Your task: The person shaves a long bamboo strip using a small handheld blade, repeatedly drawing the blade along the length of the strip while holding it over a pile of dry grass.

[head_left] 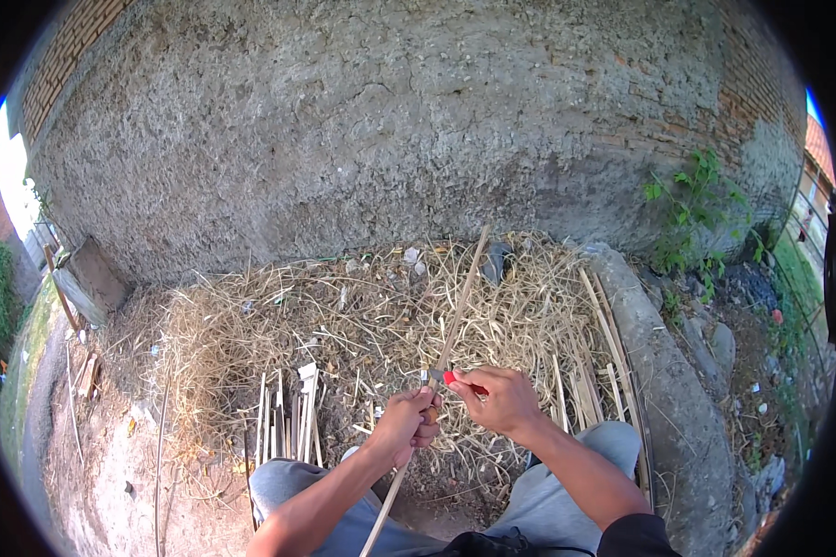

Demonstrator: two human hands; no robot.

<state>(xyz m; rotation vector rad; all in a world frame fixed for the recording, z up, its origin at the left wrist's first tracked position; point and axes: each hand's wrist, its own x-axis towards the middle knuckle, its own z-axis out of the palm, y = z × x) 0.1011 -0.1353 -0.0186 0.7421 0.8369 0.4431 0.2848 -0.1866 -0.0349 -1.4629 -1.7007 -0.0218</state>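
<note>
From the head camera: the left hand (402,424) is fisted round a long bamboo stick (459,302) slanting up over the straw (279,325) — the right hand (500,398) pinches a red-handled tool (450,378) against it. Cut sticks (286,422) lie left.

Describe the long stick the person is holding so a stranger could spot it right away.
Start at the rough grey wall, then drop to the straw pile below it. The long stick rises from both hands, unlike the short split strips lying flat.
</note>
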